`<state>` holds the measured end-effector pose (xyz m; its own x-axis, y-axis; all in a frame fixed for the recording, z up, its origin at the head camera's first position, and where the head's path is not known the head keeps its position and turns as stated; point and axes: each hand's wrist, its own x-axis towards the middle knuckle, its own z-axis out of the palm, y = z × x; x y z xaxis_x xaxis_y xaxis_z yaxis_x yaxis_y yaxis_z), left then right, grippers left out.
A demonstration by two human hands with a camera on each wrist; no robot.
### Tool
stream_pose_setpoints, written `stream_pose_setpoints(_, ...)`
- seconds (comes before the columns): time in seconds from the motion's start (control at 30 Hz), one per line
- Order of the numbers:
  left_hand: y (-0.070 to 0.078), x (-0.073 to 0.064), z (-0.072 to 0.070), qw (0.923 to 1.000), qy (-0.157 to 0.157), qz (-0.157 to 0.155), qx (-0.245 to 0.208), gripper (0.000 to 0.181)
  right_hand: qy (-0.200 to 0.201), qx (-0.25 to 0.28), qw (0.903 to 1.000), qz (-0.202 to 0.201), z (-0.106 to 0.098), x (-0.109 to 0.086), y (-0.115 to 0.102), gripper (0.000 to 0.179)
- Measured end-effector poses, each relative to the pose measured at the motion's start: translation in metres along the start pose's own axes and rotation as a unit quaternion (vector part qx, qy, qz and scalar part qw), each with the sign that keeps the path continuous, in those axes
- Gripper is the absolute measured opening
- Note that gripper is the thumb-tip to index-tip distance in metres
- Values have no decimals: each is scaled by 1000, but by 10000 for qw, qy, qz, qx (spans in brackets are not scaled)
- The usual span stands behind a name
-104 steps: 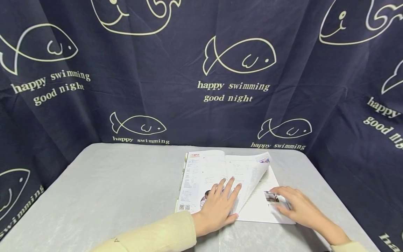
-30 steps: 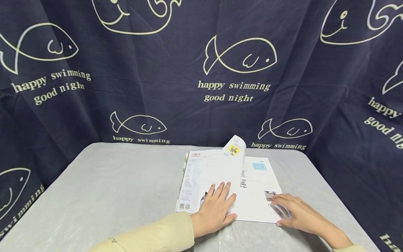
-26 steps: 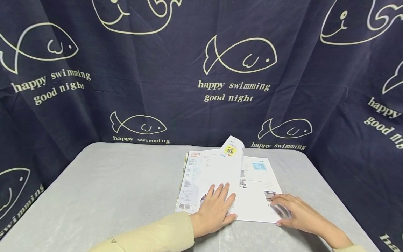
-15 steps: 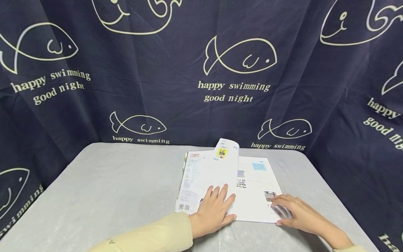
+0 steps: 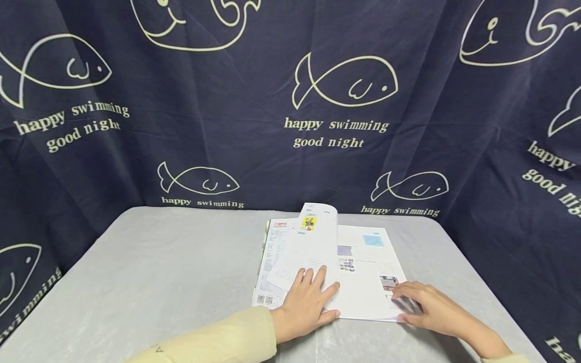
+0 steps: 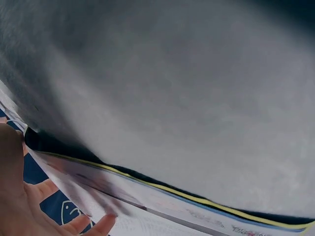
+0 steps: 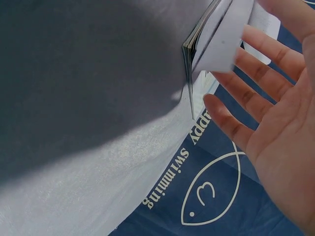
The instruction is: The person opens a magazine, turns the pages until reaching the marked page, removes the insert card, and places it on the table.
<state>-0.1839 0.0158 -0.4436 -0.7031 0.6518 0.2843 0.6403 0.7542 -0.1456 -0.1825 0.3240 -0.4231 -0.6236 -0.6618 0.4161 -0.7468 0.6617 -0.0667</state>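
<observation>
An open magazine (image 5: 363, 297) with text and small photos lies on the table. One loose-standing page (image 5: 313, 247), with a yellow picture near its top, leans over toward the left side. My left hand (image 5: 304, 305) rests with spread, straight fingers on the lower part of that page near the fold; in the left wrist view this hand (image 6: 19, 196) shows beside the magazine's yellow-lined edge. At the lower right corner my right hand (image 5: 431, 305) holds the page edge between thumb and fingers. A bent page corner (image 7: 221, 42) shows by its fingers in the right wrist view.
A grey cloth-covered table (image 5: 172, 267) spreads out on both sides of the magazine. Behind it hangs a dark blue curtain (image 5: 254, 126) with white fish drawings and lettering.
The right-hand page has lifted and turned over to the left, showing a page with a blue box. The right hand has shifted slightly down along the edge; the left stays nearly in place.
</observation>
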Motion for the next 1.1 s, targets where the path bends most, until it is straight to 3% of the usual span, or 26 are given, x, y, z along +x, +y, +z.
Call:
stream_pose_setpoints(0.4,-2,-1,0,9997,-160,189,-46,60,-1,117,9999,73,0,0,-1,30)
stream_pose_setpoints(0.83,-2,-2,-1,9994,-354,45,6,60,-70,75,9997,211,-3,5,-2,25)
stream_pose_setpoints(1.1,-1,-1,0,9987,-500,39,51,62,109,111,9999,-13,-3,6,2,25)
